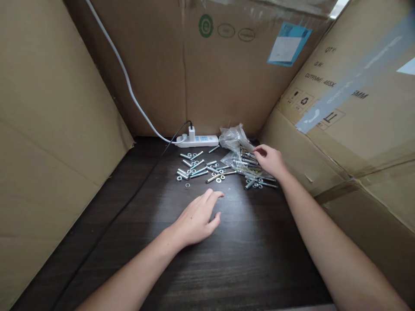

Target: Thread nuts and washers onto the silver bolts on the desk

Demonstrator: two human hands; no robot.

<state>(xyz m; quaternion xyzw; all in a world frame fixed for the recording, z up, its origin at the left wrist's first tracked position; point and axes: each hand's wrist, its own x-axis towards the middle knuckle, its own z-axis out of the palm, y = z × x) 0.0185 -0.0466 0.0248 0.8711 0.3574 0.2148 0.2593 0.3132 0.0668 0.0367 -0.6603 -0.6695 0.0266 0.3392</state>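
Observation:
My left hand (197, 218) hovers over or rests on the dark tabletop, its thumb apart from its curved fingers and nothing between them. At the right, my right hand (269, 160) pinches the edge of a clear plastic bag (235, 139) between thumb and fingertips. Several metal bolts (249, 162) show in and under the bag's film. Loose expansion bolts (198, 173) with sleeves lie scattered beyond my left hand, among washers (218, 180) and nuts. More bolts and washers (256, 185) lie just below my right hand.
A white power strip (210, 141) with a plugged-in charger (191, 134) sits against the back cardboard wall (155, 77). Its white cable (126, 77) rises up the left; a black cable (129, 199) crosses the table (246, 259). Cardboard also stands at both sides.

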